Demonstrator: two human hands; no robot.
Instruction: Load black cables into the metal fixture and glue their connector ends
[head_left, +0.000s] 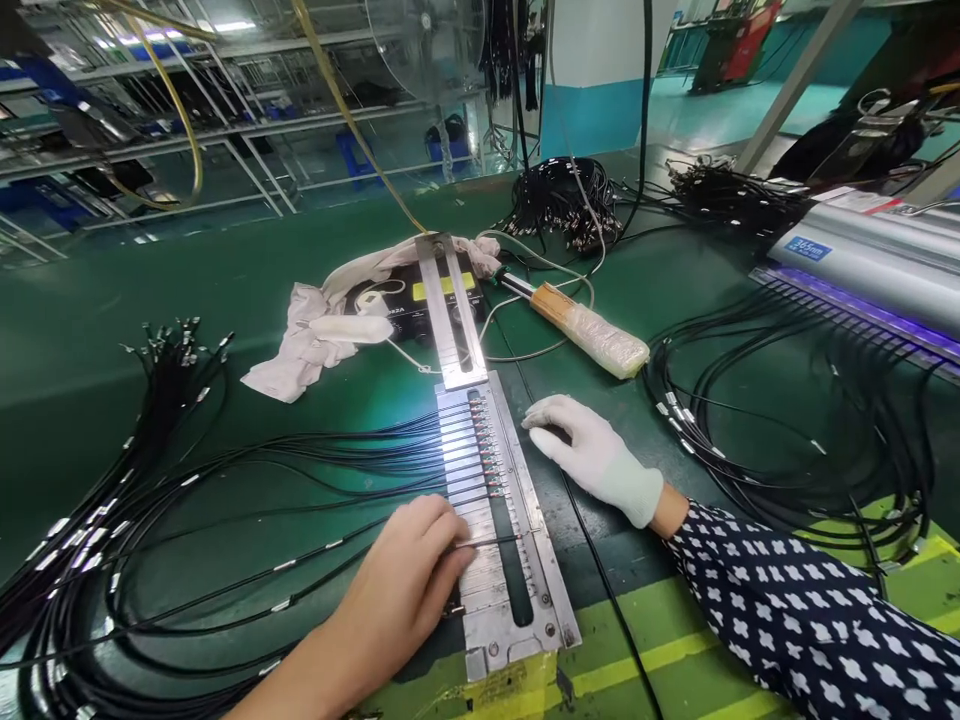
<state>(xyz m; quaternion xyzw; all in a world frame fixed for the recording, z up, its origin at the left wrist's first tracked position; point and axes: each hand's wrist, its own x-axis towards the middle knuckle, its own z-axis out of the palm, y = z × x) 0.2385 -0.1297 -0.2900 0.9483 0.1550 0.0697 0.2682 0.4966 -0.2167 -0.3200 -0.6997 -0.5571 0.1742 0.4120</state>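
Observation:
My bare left hand [420,572] is closed at the left edge of a slotted metal fixture [487,625]. Between its thumb and fingertips is a thin black cable [491,542], whose end reaches across the fixture's slot. Farther up, several black cables [405,448] lie side by side in the grooves, their small tips in a row along the slot. My right hand [592,455], in a white glove, rests on the table just right of the fixture. Its thumb and fingers are apart with nothing visible between them.
Behind the fixture, a metal slide [450,320] crosses a black box [405,305] with a cloth [289,350] around it. A soldering iron [559,305] with a wrapped handle lies right. Cable coils [705,430] lead to a silver lamp unit [877,250]. More cable bundles [169,380] lie left.

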